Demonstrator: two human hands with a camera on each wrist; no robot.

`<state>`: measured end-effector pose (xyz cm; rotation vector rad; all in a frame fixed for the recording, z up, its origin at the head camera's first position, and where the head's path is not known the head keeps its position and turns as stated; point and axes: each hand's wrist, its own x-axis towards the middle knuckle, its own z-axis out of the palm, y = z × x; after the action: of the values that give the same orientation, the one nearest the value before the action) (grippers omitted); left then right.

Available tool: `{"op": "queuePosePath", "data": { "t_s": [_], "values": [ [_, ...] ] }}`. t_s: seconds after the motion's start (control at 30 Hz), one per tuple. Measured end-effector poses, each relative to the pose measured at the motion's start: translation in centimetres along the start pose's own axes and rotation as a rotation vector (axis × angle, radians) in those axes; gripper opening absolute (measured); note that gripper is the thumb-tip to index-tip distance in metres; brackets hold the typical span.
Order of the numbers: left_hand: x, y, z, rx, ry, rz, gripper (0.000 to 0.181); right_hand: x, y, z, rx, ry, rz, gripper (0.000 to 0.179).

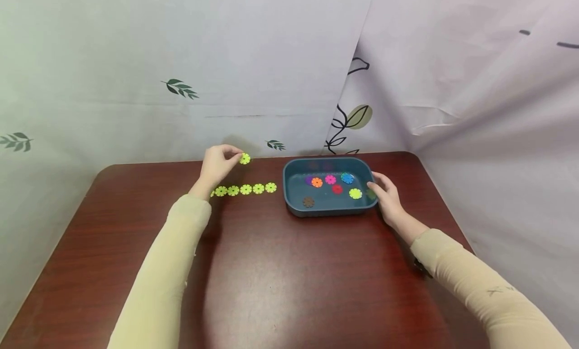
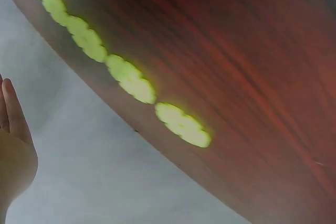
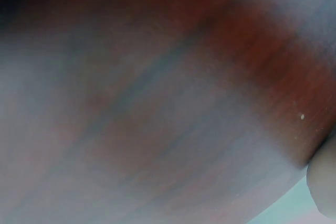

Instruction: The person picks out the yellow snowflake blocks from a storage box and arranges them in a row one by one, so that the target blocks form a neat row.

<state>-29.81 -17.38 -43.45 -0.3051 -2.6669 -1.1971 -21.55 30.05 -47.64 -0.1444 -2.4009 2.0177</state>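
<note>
Between thumb and fingertips my left hand (image 1: 219,163) pinches a yellow-green flower-shaped disc (image 1: 245,159), held above the far part of the table. Below it runs a row of matching yellow-green discs (image 1: 246,189), its left end hidden by the wrist; the same discs (image 2: 182,125) show large in the left wrist view. My right hand (image 1: 386,194) grips the right rim of a dark blue tray (image 1: 332,211), thumb over the edge. Inside lie flower discs: orange (image 1: 316,182), pink (image 1: 330,179), blue (image 1: 347,178), red (image 1: 336,189), brown (image 1: 308,202) and yellow-green (image 1: 355,193), plus a partly covered purple one.
Everything stands on a dark red-brown wooden table (image 1: 271,278) with rounded far corners. A pale cloth backdrop (image 1: 253,62) with leaf prints hangs right behind the far edge and along the right side. The right wrist view is mostly blurred.
</note>
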Motion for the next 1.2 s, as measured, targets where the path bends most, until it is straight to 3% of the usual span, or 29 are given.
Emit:
{"op": "queuePosePath", "data": {
  "t_s": [1.2],
  "values": [
    [-5.6, -6.2, -6.0, 0.077, 0.112, -0.124, 0.027, -0.3, 0.0, 0.1, -0.006, 0.011, -0.012, 0.051]
  ]
}}
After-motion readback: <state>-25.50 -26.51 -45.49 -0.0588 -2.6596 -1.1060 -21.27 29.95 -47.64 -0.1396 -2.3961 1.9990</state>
